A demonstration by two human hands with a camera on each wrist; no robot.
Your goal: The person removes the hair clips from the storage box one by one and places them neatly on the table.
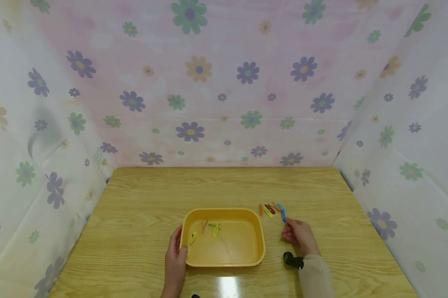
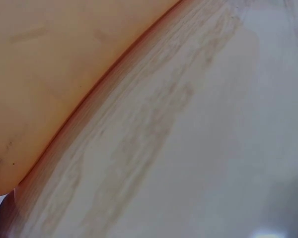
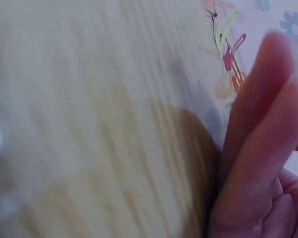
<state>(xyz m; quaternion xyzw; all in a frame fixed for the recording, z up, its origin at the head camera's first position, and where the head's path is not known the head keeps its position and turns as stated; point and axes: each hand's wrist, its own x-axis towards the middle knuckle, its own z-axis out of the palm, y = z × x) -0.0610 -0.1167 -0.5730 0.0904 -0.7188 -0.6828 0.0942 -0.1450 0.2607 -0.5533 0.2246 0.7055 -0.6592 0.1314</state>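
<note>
A yellow plastic tray [image 1: 242,263] sits on the table, and my left hand [image 1: 175,258] grips its left side with the thumb over the rim. In the left wrist view only the tray's outer wall [image 2: 54,64] shows, not the hand's grip. Several hair clips lie in the tray's left half, among them a yellow hair clip [image 1: 215,230]. To the right of the tray, my right hand [image 1: 299,235] pinches a blue hair clip [image 1: 283,216]. Just beyond it lie a light blue hair clip [image 1: 280,206], a dark red hair clip [image 1: 270,209] and an orange hair clip [image 1: 260,210].
The wooden table [image 1: 142,198] extends around the tray on all sides. Flower-patterned cloth [image 1: 224,82] hangs behind it and along both sides. A black wrist camera [image 1: 293,260] is strapped at the right sleeve [image 1: 315,275].
</note>
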